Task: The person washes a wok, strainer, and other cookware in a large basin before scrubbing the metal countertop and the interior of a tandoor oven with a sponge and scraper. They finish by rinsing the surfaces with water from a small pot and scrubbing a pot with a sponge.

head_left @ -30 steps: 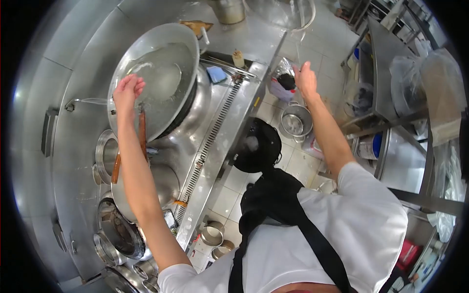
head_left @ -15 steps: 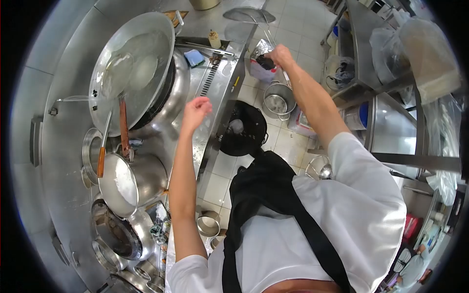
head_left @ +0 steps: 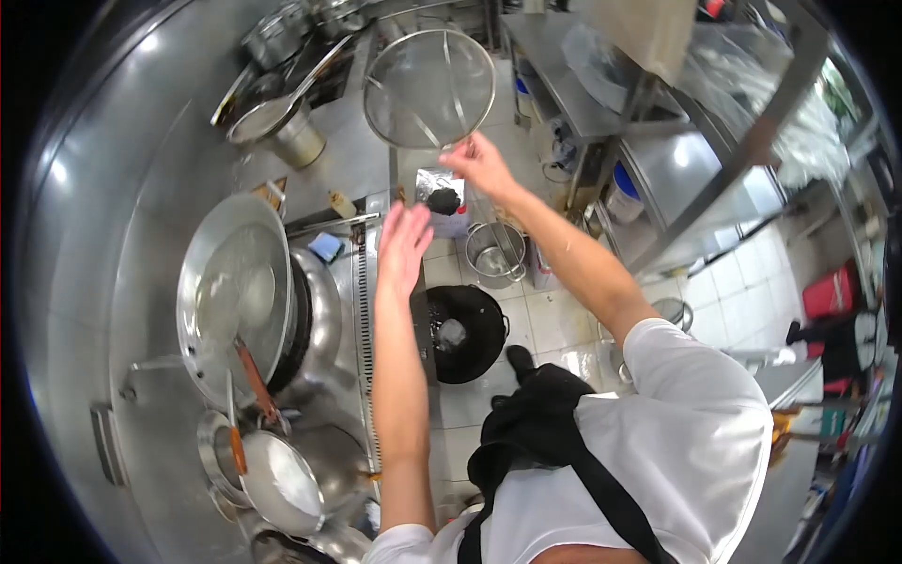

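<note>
A large round wire-mesh strainer (head_left: 413, 89) is raised in front of me, its face turned towards the camera. My right hand (head_left: 484, 167) grips it at the lower right of its rim. My left hand (head_left: 404, 246) is in the air below the strainer and apart from it, fingers spread and slightly blurred, holding nothing. Beneath my hands is a box with a foil-like top (head_left: 434, 179) and a dark lump on it. A metal pot with handles (head_left: 495, 254) and a black wok (head_left: 470, 343) stand low down nearby.
To the left, a big wok with liquid (head_left: 221, 273) sits on the steel range. A wooden-handled tool (head_left: 254, 376) leans at its edge, above a pot with white contents (head_left: 291, 484). A blue cloth (head_left: 326, 247) lies near a drain grate. Steel shelving (head_left: 601, 75) stands right.
My right hand has lifted the strainer and swung it up to the left, its mesh now facing the camera. My left hand has moved forward and its fingers have spread. The view has shifted forward.
</note>
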The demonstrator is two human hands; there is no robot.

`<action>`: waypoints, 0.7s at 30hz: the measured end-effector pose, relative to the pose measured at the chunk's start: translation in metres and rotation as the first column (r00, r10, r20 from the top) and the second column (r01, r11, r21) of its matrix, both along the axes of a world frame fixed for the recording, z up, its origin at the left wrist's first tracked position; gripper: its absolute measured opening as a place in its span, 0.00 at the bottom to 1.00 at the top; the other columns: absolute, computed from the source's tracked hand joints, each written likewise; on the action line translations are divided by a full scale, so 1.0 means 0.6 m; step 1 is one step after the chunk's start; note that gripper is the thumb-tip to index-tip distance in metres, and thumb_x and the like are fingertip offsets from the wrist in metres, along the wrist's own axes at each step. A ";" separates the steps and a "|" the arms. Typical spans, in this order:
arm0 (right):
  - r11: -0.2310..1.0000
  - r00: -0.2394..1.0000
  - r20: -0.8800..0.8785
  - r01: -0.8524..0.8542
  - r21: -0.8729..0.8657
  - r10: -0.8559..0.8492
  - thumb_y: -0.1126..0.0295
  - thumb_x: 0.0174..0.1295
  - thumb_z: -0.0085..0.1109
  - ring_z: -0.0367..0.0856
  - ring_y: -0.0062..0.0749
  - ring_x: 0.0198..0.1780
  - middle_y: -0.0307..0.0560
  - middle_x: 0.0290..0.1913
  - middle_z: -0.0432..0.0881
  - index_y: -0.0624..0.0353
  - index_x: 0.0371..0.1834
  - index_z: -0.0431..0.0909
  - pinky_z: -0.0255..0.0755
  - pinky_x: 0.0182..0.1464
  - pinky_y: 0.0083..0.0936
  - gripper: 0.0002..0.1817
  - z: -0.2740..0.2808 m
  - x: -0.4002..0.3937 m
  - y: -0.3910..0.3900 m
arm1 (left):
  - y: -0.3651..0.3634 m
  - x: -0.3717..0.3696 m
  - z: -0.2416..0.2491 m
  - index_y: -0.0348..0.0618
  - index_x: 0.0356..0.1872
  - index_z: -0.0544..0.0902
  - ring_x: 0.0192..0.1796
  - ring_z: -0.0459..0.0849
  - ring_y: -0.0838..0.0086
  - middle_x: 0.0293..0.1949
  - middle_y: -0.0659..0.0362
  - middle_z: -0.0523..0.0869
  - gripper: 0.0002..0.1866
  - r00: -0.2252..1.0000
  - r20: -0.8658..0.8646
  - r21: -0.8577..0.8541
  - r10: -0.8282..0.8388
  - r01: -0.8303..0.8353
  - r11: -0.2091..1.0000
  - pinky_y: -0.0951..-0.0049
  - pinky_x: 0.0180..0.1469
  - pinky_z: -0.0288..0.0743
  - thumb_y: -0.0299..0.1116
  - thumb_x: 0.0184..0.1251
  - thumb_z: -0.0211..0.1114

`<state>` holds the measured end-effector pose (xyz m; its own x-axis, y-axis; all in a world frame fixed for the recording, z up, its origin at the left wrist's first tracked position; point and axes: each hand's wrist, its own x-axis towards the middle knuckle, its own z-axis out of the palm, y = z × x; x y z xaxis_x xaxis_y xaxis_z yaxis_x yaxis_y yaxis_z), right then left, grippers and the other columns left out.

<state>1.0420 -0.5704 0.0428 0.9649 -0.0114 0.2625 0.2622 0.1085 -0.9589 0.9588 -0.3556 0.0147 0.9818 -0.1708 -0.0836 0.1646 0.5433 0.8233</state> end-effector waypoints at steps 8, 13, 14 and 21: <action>0.817 0.928 0.215 0.370 -0.441 -0.304 0.72 0.65 0.62 0.82 0.55 0.39 0.54 0.36 0.81 0.59 0.41 0.74 0.75 0.40 0.42 0.07 -0.257 -0.220 -0.054 | -0.157 0.101 -0.201 0.50 0.76 0.58 0.77 0.57 0.56 0.76 0.50 0.59 0.53 0.939 -0.324 -0.146 -0.116 0.072 0.987 0.47 0.74 0.53 0.72 0.57 0.65; 0.829 0.942 0.283 0.300 -0.472 -0.179 0.71 0.66 0.60 0.79 0.57 0.44 0.53 0.40 0.78 0.57 0.45 0.73 0.73 0.45 0.47 0.08 -0.311 -0.376 -0.160 | -0.252 0.006 -0.300 0.60 0.72 0.65 0.63 0.72 0.58 0.67 0.51 0.70 0.45 0.721 -0.603 -0.389 -0.341 0.107 0.915 0.48 0.62 0.70 0.76 0.60 0.57; 0.828 0.960 0.259 0.232 -0.510 -0.110 0.70 0.65 0.60 0.79 0.56 0.46 0.52 0.42 0.78 0.55 0.46 0.73 0.73 0.48 0.47 0.09 -0.315 -0.401 -0.174 | -0.294 0.010 -0.311 0.59 0.69 0.69 0.66 0.70 0.59 0.67 0.56 0.72 0.42 0.837 -0.516 -0.258 -0.183 0.053 0.965 0.45 0.64 0.69 0.75 0.60 0.58; 0.977 0.942 -0.261 0.205 -0.059 -0.213 0.56 0.57 0.75 0.75 0.36 0.67 0.54 0.65 0.79 0.64 0.67 0.72 0.67 0.71 0.31 0.38 -0.016 -0.631 -0.380 | -0.494 -0.150 -0.156 0.45 0.69 0.72 0.66 0.77 0.57 0.66 0.54 0.77 0.37 0.982 -0.133 0.034 -0.137 0.142 0.989 0.52 0.69 0.71 0.66 0.77 0.43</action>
